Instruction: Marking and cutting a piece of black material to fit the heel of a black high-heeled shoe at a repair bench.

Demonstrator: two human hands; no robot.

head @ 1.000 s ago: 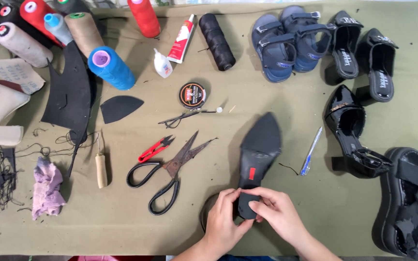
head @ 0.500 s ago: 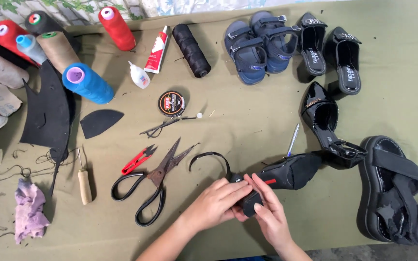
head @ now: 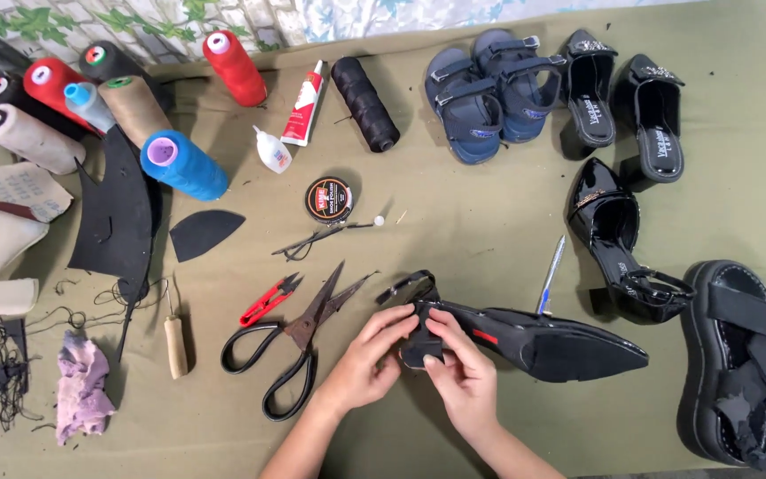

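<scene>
Hands (head: pixel 418 359) grip shoe (head: pixel 543 341) (scissors (head: pixel 299 341) beside)

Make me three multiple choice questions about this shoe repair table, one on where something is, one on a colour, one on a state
1. Where are the big scissors?
A. left of the hands
B. on the sandals
C. beside the red spool

2. What colour is the small sandal pair?
A. red
B. blue
C. white

3. How does the black pointed shoe lie?
A. upright on its heel
B. sole up, heel end gripped by both hands
C. untouched

Answers: 1 A, they lie just beyond the left hand. 2 B, both are blue. 3 B, its sole shows, the right hand gripping too.
</scene>
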